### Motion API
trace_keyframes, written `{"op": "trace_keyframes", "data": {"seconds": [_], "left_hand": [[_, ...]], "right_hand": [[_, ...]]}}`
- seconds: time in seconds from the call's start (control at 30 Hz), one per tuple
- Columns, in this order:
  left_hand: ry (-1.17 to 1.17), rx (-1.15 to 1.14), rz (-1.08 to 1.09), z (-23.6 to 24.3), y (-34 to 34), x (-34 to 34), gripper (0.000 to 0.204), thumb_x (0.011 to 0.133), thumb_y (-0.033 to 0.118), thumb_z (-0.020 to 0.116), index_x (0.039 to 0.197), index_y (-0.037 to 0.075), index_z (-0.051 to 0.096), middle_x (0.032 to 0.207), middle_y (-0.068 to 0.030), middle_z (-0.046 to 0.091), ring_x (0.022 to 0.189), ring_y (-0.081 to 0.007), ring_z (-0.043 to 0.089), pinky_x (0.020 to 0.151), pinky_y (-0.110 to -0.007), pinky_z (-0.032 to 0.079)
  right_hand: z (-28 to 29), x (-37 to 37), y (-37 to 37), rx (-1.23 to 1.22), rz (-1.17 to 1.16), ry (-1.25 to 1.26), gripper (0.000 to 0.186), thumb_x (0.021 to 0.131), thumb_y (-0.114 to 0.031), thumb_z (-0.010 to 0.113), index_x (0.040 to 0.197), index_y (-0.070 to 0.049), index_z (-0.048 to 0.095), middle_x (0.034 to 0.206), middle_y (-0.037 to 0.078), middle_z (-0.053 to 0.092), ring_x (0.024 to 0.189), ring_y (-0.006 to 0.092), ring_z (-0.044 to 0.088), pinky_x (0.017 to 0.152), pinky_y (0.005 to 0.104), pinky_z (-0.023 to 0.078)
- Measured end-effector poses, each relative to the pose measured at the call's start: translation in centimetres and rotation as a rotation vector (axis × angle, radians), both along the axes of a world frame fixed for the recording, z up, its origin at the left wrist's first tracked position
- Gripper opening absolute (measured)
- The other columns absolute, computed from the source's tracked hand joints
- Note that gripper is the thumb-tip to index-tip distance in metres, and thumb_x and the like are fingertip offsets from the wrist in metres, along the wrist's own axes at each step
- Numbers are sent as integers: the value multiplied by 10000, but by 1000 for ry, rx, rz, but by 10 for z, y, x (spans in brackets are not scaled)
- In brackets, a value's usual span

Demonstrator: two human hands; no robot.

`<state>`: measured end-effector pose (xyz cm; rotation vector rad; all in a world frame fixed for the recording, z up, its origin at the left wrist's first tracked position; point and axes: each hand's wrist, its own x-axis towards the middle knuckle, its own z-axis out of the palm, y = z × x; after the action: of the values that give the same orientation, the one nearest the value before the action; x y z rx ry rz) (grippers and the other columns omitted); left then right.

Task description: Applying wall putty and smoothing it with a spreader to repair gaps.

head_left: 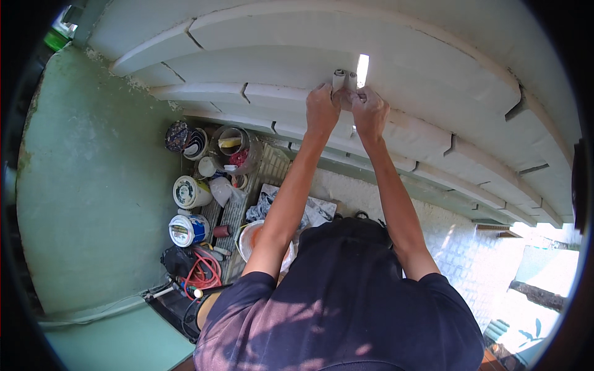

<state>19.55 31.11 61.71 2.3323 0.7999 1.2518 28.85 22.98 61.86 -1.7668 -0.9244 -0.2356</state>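
Both arms reach up and forward toward a pale wall of stepped, slatted boards (266, 65). Between my hands is a small greyish sheet (338, 80) with its two sides curled into rolls; its exact kind cannot be made out. My left hand (322, 110) pinches it at the left side. On the other side my right hand (370, 112) grips it with bent fingers. The hands are close together, and pale dust covers the fingers. Just beyond the right hand, a bright slit (363, 69) of daylight shows in the boards.
Down to the left, a slatted plank platform (232, 213) carries several paint buckets (190, 192), a clear tub (250, 154) and a coiled red hose (204, 272). A white bucket (247, 238) stands beside my left arm. A green wall (99, 179) rises at the left.
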Motion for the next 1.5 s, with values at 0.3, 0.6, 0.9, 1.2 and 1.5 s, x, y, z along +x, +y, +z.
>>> {"op": "trace_keyframes", "data": {"seconds": [0.3, 0.6, 0.9, 1.2, 1.5], "left_hand": [[-107, -54, -71, 7, 0, -1, 226, 811, 126, 671, 686, -33, 568, 682, -226, 566, 628, -420, 561, 550, -459, 415], [-90, 0, 6, 21, 8, 7, 274, 806, 159, 709, 675, -51, 593, 596, -182, 549, 529, -342, 538, 520, -411, 401], [-190, 31, -27, 49, 0, 17, 238, 805, 127, 700, 680, -55, 611, 604, -185, 569, 524, -333, 542, 517, -420, 399], [-204, -114, -1, 43, -5, 18, 266, 807, 131, 686, 647, -33, 550, 619, -208, 538, 565, -401, 531, 536, -461, 392], [-101, -263, -68, 35, -40, -10, 235, 801, 145, 683, 685, -28, 575, 618, -188, 561, 561, -359, 548, 537, -409, 420]], "right_hand": [[3, 0, -1, 37, -26, 1, 107, 755, -127, 678, 777, -24, 663, 723, 161, 659, 660, 329, 650, 634, 404, 506], [19, -2, 0, 66, -40, 8, 137, 761, -149, 700, 778, -17, 668, 716, 166, 659, 648, 336, 645, 627, 387, 504], [48, 8, -5, 207, -25, 8, 139, 764, -152, 709, 770, -20, 665, 677, 128, 659, 605, 259, 650, 612, 335, 498], [41, 4, -2, 190, -34, 41, 109, 768, -108, 668, 745, -3, 644, 656, 159, 635, 599, 338, 626, 565, 389, 480], [23, -11, -37, 137, 59, 90, 95, 808, -93, 663, 844, -10, 636, 740, 152, 662, 602, 295, 635, 590, 381, 497]]}}
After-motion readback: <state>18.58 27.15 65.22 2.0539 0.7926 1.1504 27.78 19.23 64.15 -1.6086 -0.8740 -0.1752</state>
